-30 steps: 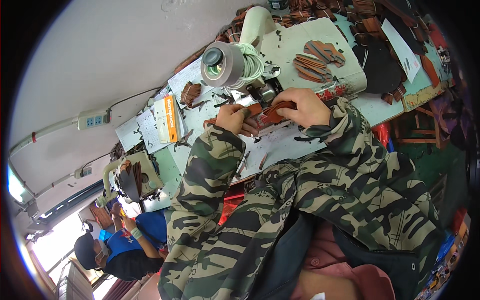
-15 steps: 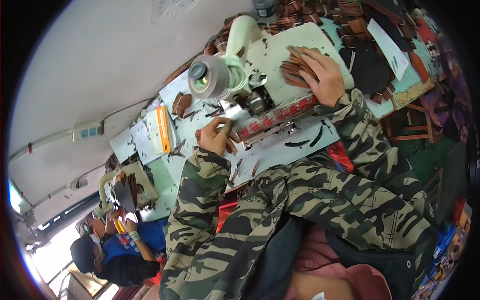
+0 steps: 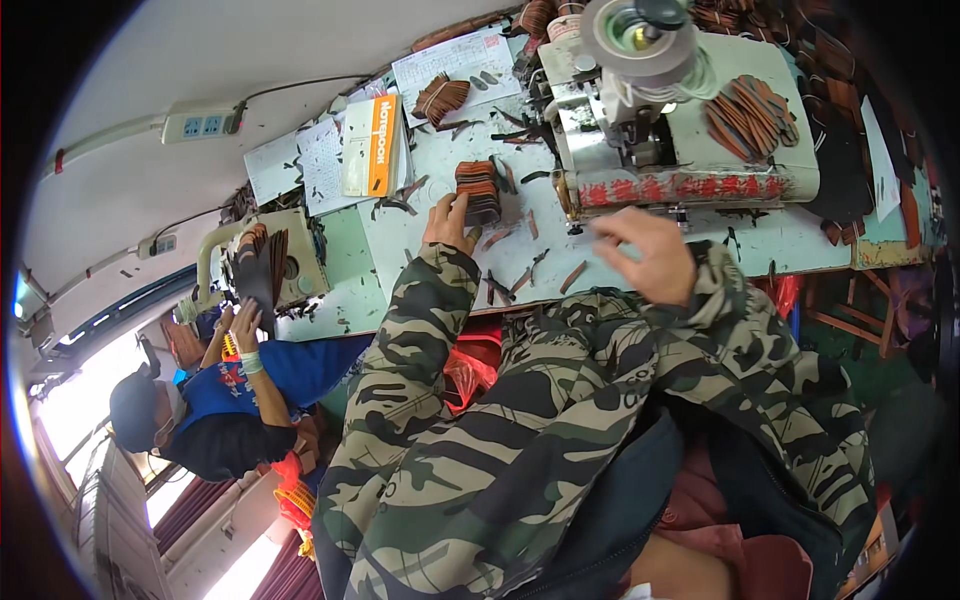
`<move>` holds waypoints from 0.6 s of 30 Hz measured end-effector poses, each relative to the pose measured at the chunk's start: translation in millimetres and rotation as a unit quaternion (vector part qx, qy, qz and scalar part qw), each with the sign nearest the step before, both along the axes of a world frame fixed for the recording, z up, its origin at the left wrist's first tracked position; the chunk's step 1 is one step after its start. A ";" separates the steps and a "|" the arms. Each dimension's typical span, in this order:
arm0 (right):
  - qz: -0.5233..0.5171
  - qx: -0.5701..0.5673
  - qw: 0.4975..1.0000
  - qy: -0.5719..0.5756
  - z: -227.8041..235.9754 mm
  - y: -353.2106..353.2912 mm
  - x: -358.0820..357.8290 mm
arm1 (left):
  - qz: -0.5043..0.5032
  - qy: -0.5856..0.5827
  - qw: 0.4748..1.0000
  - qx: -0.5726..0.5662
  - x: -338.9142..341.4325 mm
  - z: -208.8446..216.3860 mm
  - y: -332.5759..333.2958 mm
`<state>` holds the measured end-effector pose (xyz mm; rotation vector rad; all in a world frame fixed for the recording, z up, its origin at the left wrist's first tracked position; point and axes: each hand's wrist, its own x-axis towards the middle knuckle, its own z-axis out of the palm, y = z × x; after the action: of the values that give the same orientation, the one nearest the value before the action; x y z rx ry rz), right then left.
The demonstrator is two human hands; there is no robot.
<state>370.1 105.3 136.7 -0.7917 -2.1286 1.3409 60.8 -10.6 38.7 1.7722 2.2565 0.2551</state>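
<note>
My left hand (image 3: 448,222) is on the worktable with bent fingers against the lower left side of a neat stack of brown leather pieces (image 3: 478,190). Its thumb lies by the stack's near end. My right hand (image 3: 650,258), somewhat blurred, hovers before the table's front edge, fingers apart and nothing seen in them. Beyond it stands a pale machine (image 3: 600,120) with a worn red front edge. A fanned pile of brown leather strips (image 3: 752,120) lies on the machine's flat top, apart from both hands.
A banded leather bundle (image 3: 440,98) and an orange-and-white notebook (image 3: 372,145) lie to the left with paper sheets. Dark scraps (image 3: 515,285) litter the table. At lower left, a co-worker in blue (image 3: 235,400) sits at another machine (image 3: 290,270). More leather bundles crowd the back right.
My right hand has left the leather strips on the machine and moved toward the table's front edge. The stack beside my left hand now shows plainly. The whole view has shifted.
</note>
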 end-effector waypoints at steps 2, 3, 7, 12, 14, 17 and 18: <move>0.034 -0.035 0.999 -0.006 -17.9 -17.7 -27.4 | 0.007 -0.014 1.000 0.005 -4.3 -0.1 3.4; 0.062 -0.033 0.997 -0.020 -27.5 -24.2 -39.1 | 0.014 -0.022 1.000 0.009 -7.3 0.1 3.4; 0.096 -0.023 0.993 -0.066 -64.0 -42.9 -88.1 | 0.006 -0.036 0.999 0.001 -24.7 -4.0 -3.1; 0.075 0.013 0.995 -0.065 -129.0 -51.7 -160.0 | -0.009 -0.053 0.998 0.018 -40.3 -15.6 -8.9; -0.042 0.022 0.997 -0.062 -147.9 -49.1 -180.0 | -0.016 -0.056 0.998 0.035 -42.0 -18.8 -6.9; -0.059 0.022 0.992 -0.114 -146.4 -46.7 -194.5 | -0.015 -0.058 0.998 0.037 -45.9 -15.8 -5.2; -0.056 0.034 0.991 -0.113 -160.3 -47.3 -199.7 | -0.017 -0.059 0.997 0.037 -46.0 -15.0 -4.2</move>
<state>170.4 58.1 -23.5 -1.0619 -2.2508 1.1628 14.8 -14.8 23.7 1.7797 2.1603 0.4296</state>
